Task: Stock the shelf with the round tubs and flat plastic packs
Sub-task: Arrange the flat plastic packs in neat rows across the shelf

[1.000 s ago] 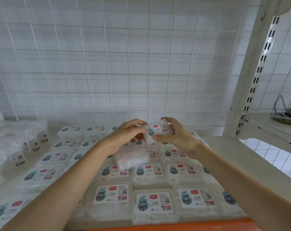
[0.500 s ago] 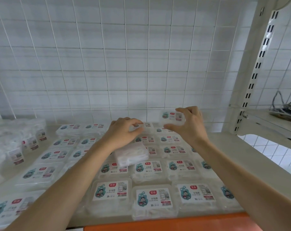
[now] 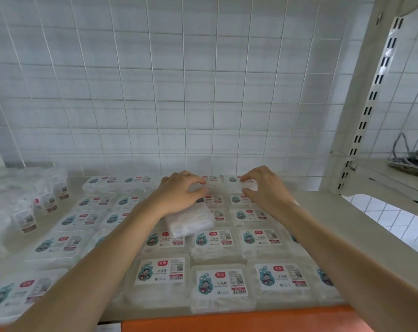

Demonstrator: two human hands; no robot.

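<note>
The person looks to be seating a flat clear plastic pack with a printed label [image 3: 236, 182] in the row nearest the white wire-grid back panel [image 3: 203, 104], the right hand [image 3: 263, 191] pinching it between curled fingers and thumb. The left hand [image 3: 179, 196], slightly farther from the panel, curls over a second clear pack [image 3: 191, 221] tucked under its palm. Next, I'd judge, the right hand should release squarely, then take that spare for the next gap along the panel.
</note>
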